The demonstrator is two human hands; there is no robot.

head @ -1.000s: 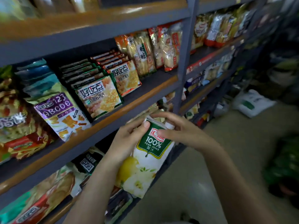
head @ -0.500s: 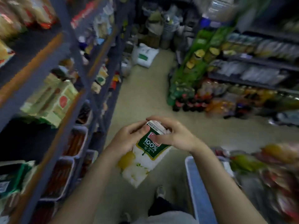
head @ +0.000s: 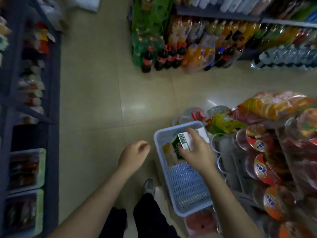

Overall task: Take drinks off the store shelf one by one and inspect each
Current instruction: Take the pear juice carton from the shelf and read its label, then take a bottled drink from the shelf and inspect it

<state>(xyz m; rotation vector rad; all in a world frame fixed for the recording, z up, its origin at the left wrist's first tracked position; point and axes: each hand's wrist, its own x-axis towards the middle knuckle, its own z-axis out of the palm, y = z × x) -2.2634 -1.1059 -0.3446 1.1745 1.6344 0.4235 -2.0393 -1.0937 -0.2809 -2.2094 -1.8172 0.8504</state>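
Observation:
A green and white pear juice carton (head: 177, 147) lies tilted inside a pale blue plastic basket (head: 187, 189) at the lower right. My right hand (head: 195, 150) holds the carton's top end from above, fingers curled round it. My left hand (head: 133, 155) hangs to the left of the basket over the floor, fingers loosely curled, holding nothing. Soda and juice bottles (head: 173, 55) stand in packs on the floor across the aisle.
A grey shelf rack (head: 51, 83) with snack trays runs down the left side. Cup noodle bowls (head: 260, 167) and snack bags (head: 274, 105) crowd the rack right of the basket. Beige tiled floor (head: 103, 100) lies between. My shoe (head: 149, 187) shows below.
I turned from the left shelf to the aisle. The carton went from both hands down into the blue basket. My left hand let go of it and moved away to the left.

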